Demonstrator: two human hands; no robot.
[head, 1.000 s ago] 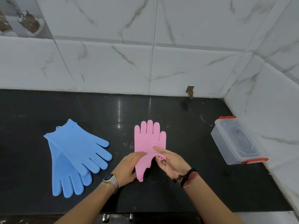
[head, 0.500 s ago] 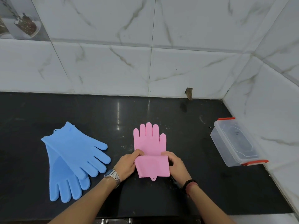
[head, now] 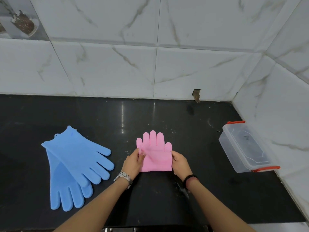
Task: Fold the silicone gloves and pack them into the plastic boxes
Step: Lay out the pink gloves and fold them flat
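Note:
A pink silicone glove lies on the black counter, fingers pointing away from me. Its cuff is folded up over the palm. My left hand pinches the fold's left edge and my right hand pinches its right edge. Two blue silicone gloves lie overlapped at the left, fingers toward me. A clear plastic box with a lid and red clips stands at the right, against the side wall.
White marble-pattern tiled walls close the counter at the back and right. The counter's front edge runs just below my forearms. A wristwatch is on my left wrist and a dark bead bracelet on my right.
The pink glove's cuff, hanging loose between my hands a second ago, has been folded up over the palm. Both hands moved forward, carrying the fold higher toward the fingers.

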